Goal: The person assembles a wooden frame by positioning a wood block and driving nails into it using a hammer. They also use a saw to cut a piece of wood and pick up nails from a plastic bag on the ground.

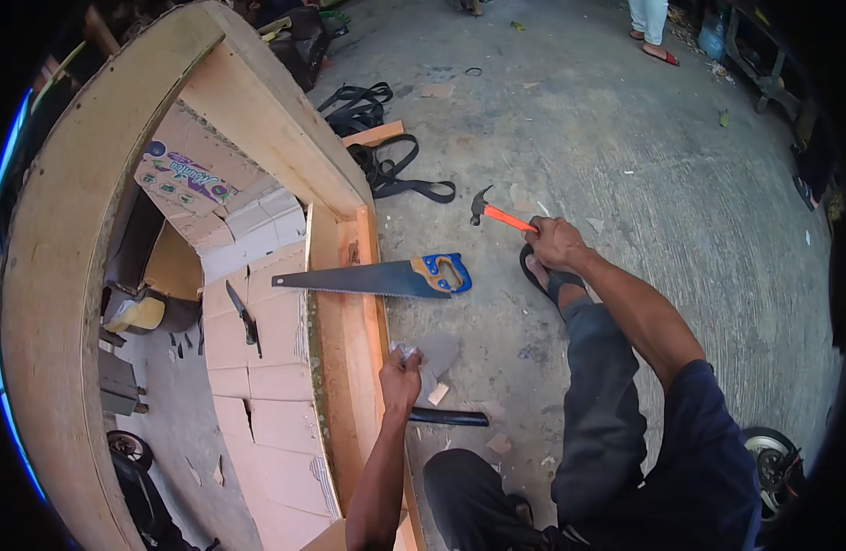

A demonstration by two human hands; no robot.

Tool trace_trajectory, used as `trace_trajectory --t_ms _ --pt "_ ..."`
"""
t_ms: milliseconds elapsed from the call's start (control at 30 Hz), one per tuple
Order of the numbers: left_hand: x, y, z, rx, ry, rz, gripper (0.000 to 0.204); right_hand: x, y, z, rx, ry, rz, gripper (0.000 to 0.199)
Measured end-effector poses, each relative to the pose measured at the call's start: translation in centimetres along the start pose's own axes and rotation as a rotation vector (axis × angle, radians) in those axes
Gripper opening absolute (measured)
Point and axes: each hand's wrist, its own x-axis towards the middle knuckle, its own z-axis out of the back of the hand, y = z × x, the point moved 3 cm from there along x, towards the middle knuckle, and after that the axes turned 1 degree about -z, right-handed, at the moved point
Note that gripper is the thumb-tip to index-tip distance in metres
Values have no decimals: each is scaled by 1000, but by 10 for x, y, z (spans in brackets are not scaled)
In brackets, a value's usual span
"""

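Note:
My right hand [557, 242] is closed round the orange handle of a claw hammer [507, 218], held out above the floor near my foot. Beside the wooden frame's inner rail, my left hand [401, 378] pinches a small crumpled clear plastic bag [406, 351]; its contents are too small to make out. A handsaw [359, 278] with a blue and tan handle lies across the rail [372, 312] of the large wooden frame [56, 239]. On the cardboard [281, 381] fixed to the frame rests a black-handled knife [247, 321].
Black straps [400, 174] lie in loops beside a short wood piece [375, 134]. Near my left hand are a black strip [449, 417] and a small wood scrap [438, 394]. Another person's legs [650, 23] show at the far right. A wheel [774, 464] stands at lower right.

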Motion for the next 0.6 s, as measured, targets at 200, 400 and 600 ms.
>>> trace_trajectory --t_ms 200,400,600 --pt "33 -9 -23 35 153 176 19 174 27 -57 153 145 -7 44" --pt "26 8 -43 -3 -34 452 19 221 75 -112 -141 -205 562 42" --pt "33 -22 -75 -257 -318 558 20 142 83 -170 -115 674 1450 40"
